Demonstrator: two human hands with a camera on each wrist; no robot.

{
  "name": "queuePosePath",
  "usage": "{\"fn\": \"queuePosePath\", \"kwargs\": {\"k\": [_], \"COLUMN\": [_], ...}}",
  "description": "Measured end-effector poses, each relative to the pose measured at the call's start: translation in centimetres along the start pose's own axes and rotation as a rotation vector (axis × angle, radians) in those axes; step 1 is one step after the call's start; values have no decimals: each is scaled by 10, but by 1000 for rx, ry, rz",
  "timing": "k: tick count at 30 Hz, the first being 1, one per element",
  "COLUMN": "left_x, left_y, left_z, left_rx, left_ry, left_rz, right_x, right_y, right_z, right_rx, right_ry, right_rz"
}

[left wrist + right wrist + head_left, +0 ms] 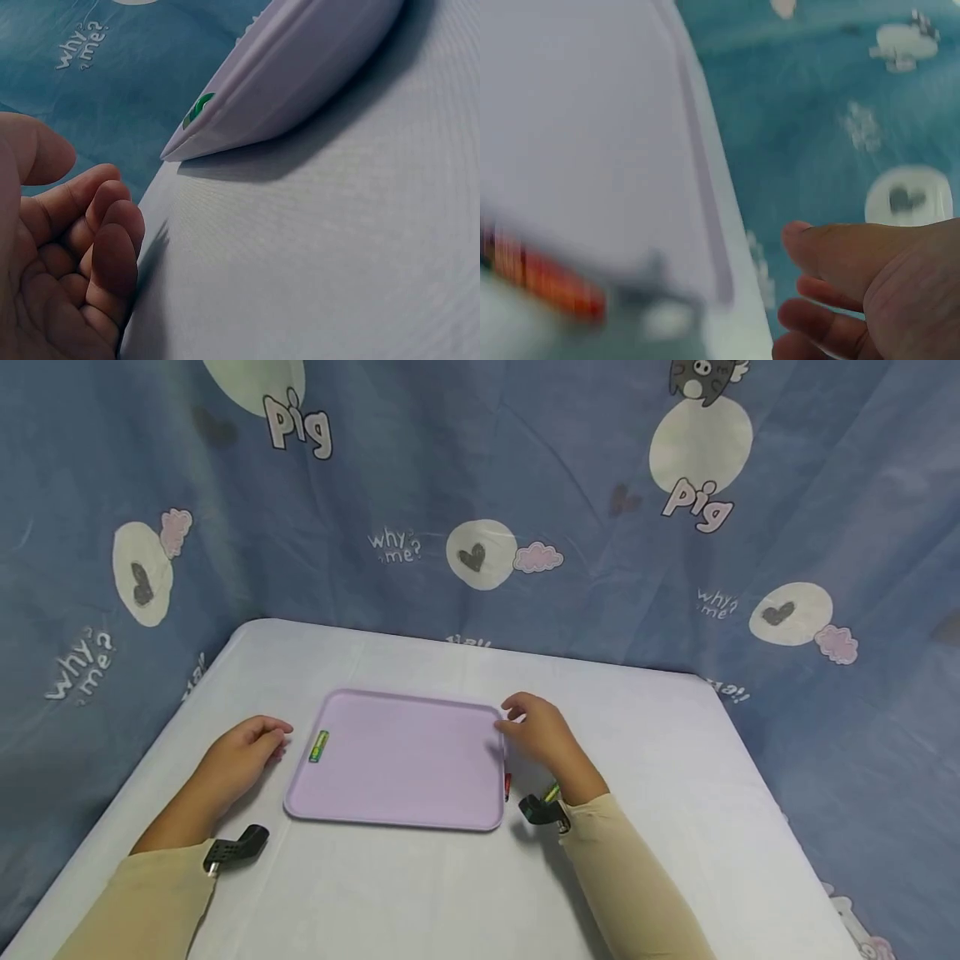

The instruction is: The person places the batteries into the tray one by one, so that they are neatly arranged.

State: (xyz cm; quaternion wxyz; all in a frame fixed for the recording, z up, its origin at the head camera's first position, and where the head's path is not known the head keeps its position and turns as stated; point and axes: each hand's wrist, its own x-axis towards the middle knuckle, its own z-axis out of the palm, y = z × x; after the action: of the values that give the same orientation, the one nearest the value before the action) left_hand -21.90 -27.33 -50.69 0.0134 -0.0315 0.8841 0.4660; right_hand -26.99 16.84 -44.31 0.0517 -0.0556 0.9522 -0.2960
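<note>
A shallow lilac tray (412,768) lies on the white table. Inside its left side rests a green-and-yellow battery (318,747). My left hand (242,756) hovers left of the tray, apart from it, with loosely curled fingers and nothing held; its curled fingers also show in the left wrist view. At the tray's upper right edge is my right hand (536,727), thumb and fingers parted and holding nothing; whether it touches the rim I cannot tell. A red battery (507,787) lies just outside the tray's right edge, blurred in the right wrist view. Another green-and-yellow battery (552,792) is partly hidden by the right wrist.
The white tabletop (375,893) extends around the tray on all sides. Behind it hangs a blue printed curtain (420,468), which also runs along the left and right sides. A black wrist camera (238,846) sticks out from the left sleeve, and another (542,811) from the right.
</note>
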Motion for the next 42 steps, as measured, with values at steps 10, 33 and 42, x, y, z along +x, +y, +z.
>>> {"fn": "queuePosePath", "kwargs": {"k": [10,33,42], "left_x": [-1,-4,-6], "left_y": [3,1,5], "left_z": [0,2,0], "left_rx": [-10,7,10], "left_ry": [0,12,12], "left_rz": [-20,-41,-37], "right_x": [-8,-13,-15], "right_y": [49,61,46], "right_z": [-7,1,2], "right_rx": [-211,-141,-98], "right_ry": [-29,-14,27], "right_rz": [161,115,18]}}
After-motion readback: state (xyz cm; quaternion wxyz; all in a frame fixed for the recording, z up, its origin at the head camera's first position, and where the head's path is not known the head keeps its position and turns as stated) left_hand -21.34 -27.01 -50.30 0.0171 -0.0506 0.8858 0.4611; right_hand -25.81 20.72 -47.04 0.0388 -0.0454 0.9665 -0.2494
